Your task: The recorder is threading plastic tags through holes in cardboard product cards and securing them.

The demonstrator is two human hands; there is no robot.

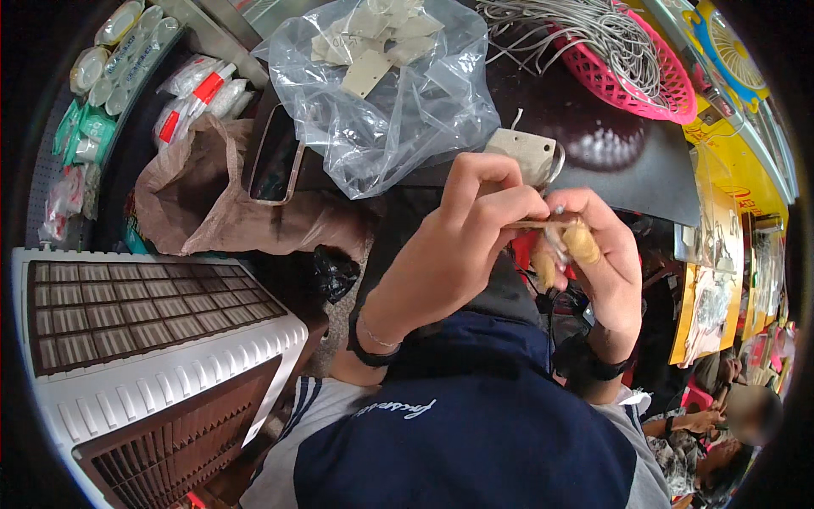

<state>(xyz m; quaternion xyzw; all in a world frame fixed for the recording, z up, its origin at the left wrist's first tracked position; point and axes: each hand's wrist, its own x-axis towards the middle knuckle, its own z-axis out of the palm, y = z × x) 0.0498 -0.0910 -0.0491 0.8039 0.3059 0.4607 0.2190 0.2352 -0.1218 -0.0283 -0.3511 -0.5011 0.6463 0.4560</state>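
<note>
In front of my chest, my left hand (462,242) is closed, its thumb and fingers pinched together. My right hand (606,263) is closed too, its fingertips meeting the left ones; yellow covers (582,243) wrap some of its fingers. A grey cord (557,163) runs up from the pinched fingertips and loops by a beige card tag (521,153) with small holes. Between the hands stretches a thin brownish strip (532,225), whose kind I cannot make out. The fingers hide part of the cord.
A clear plastic bag (398,127) with beige tags lies on the dark table (653,182). Beside it are a phone (275,157) and a pink basket (678,102) of grey cords. A white and brown air cooler (170,348) stands left; another person (695,424) sits at lower right.
</note>
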